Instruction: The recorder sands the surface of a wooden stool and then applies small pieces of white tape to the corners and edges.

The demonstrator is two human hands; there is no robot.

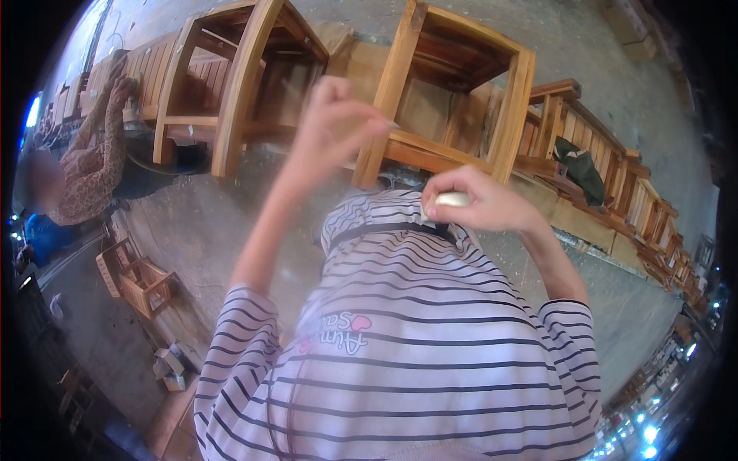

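Observation:
My left hand (pixel 334 131), partly smeared by motion, is raised in front of the wooden frames. Its thumb and forefinger come together, and a small pale bit (pixel 392 124) shows at the fingertips, too small to name. My right hand (pixel 478 201) is closed around a smooth cream-coloured lump (pixel 452 200) close to my waist. Just beyond both hands stands a wooden frame with square legs (pixel 390 84), like a stool or small table. The left fingertips are near its front rail; from this view I cannot tell whether they touch it.
Another wooden frame (pixel 231 115) stands at the left. A person in a patterned top (pixel 88 173) reaches toward slatted wooden pieces farther left. Slatted furniture (pixel 592 138) lines the right, with a dark green cloth (pixel 580 169) on it. A small wooden chair (pixel 142 284) is at the lower left.

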